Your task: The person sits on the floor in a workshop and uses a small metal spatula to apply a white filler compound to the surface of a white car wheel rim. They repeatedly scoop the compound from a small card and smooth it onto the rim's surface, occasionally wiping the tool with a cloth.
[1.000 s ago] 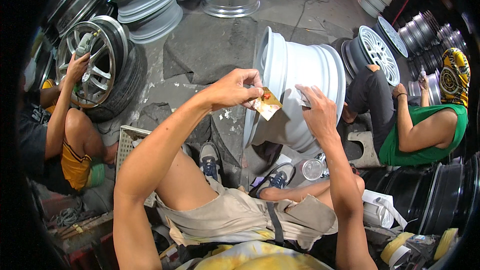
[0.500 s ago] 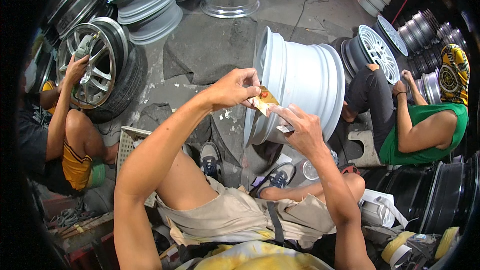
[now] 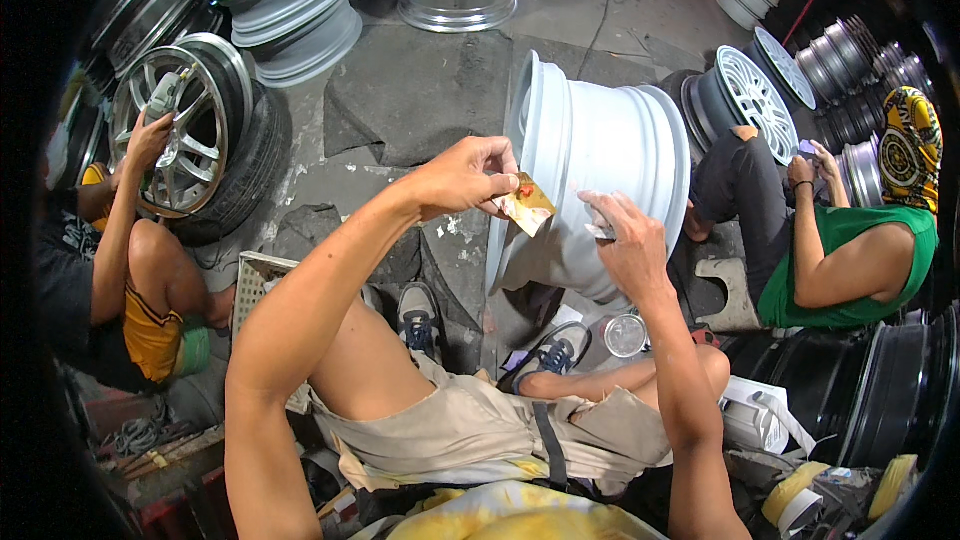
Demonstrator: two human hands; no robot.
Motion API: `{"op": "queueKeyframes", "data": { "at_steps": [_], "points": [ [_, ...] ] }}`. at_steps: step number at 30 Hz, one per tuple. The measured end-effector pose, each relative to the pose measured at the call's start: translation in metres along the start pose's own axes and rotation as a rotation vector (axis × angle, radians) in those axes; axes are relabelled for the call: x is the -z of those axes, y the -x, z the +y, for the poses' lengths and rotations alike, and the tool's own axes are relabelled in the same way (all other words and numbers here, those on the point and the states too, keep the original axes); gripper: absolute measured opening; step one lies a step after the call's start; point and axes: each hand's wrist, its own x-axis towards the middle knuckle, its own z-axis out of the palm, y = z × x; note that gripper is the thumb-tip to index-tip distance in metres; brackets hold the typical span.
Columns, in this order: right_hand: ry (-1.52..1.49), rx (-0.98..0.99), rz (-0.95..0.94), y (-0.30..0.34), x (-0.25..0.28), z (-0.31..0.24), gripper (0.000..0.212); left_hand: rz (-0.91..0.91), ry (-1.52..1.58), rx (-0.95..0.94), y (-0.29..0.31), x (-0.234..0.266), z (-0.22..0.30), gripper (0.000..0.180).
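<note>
A light grey wheel rim (image 3: 625,130) stands on its edge in front of me, its barrel facing up. My left hand (image 3: 478,178) pinches a small gold-coloured card (image 3: 530,202) with whitish and reddish paste smeared on it, held at the rim's left edge. Over the barrel's lower part is my right hand (image 3: 637,248), forefinger stretched toward the surface. Beneath its fingers a small pale flat piece (image 3: 601,230) sticks out, mostly hidden by the hand. A faint pinkish mark shows on the barrel near the fingertips.
At left a person holds a power tool (image 3: 168,95) against a spoked wheel (image 3: 195,140). A person in a green top (image 3: 850,260) sits at right. A round tin (image 3: 626,335) stands near my shoe. Stacked rims (image 3: 300,20) rise behind, and a cable crosses the floor.
My right hand has moved right, away from the card and onto the rim's barrel. My left hand stays nearly in place with the card. The person at right has raised a small purple thing.
</note>
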Motion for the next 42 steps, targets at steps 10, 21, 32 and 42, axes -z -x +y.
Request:
{"op": "queueKeyframes", "data": {
  "at_steps": [10, 21, 32, 42],
  "points": [
    [0.224, 0.041, -0.131, -0.011, -0.01, 0.009, 0.052, -0.007, 0.022, -0.021, 0.0, 0.0, -0.001, 0.012],
    [0.126, -0.043, -0.015, -0.021, -0.002, 0.007, 0.054, -0.009, 0.06, -0.035, 0.001, -0.001, -0.003, 0.013],
    [0.012, -0.069, 0.068, 0.009, 0.004, 0.007, 0.042, 0.009, 0.046, 0.007, 0.002, -0.001, 0.003, 0.013],
    [-0.057, -0.406, 0.45, 0.015, 0.036, 0.04, 0.034, 0.096, 0.087, -0.095, -0.011, -0.009, 0.005, 0.012]
  ]
}}
